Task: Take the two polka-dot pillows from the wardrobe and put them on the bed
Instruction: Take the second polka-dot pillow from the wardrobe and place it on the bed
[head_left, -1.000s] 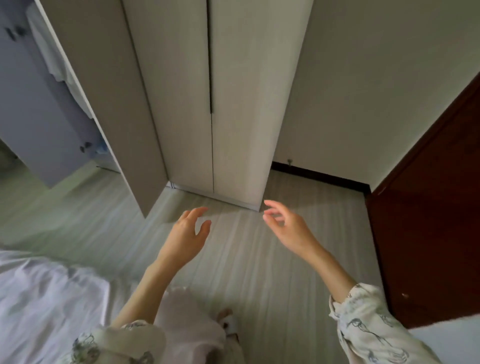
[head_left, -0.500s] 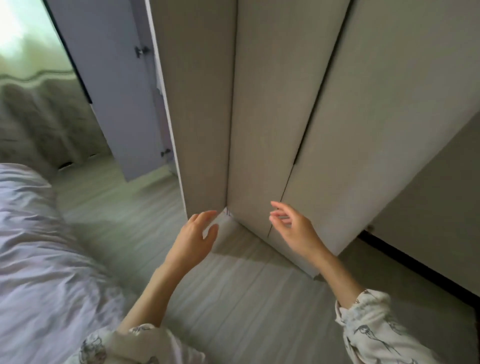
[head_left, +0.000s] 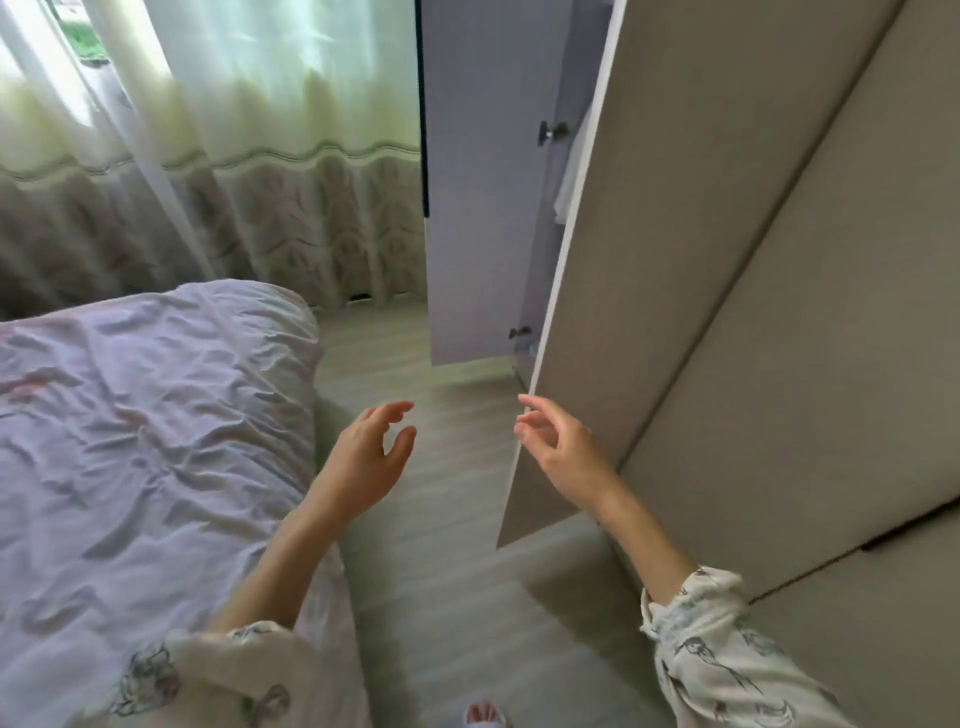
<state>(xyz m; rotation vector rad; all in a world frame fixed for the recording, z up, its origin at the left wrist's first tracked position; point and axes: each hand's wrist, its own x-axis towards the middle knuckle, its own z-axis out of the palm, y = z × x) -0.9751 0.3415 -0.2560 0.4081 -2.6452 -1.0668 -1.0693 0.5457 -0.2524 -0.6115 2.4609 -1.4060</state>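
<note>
The beige wardrobe (head_left: 779, 312) fills the right side, its near doors closed. Beyond it one wardrobe door (head_left: 478, 182) stands open, showing its pale lilac inner face and hinges. The inside of the wardrobe is hidden, and no polka-dot pillow is in view. The bed (head_left: 145, 441), covered with a crumpled pale lilac sheet, lies at the left. My left hand (head_left: 369, 462) hovers over the floor beside the bed's edge, fingers spread and empty. My right hand (head_left: 561, 452) is raised in front of the wardrobe's near corner, fingers apart and empty.
A strip of pale wood floor (head_left: 415, 597) runs between bed and wardrobe. Sheer curtains (head_left: 218, 171) hang over a window at the back left. A bit of white fabric (head_left: 569, 176) shows in the gap behind the open door. My foot (head_left: 485, 714) is at the bottom edge.
My view has swung left: the dark door and wall on the right are gone, and the bed, curtains and open wardrobe door have come into sight. Both hands stay raised and empty.
</note>
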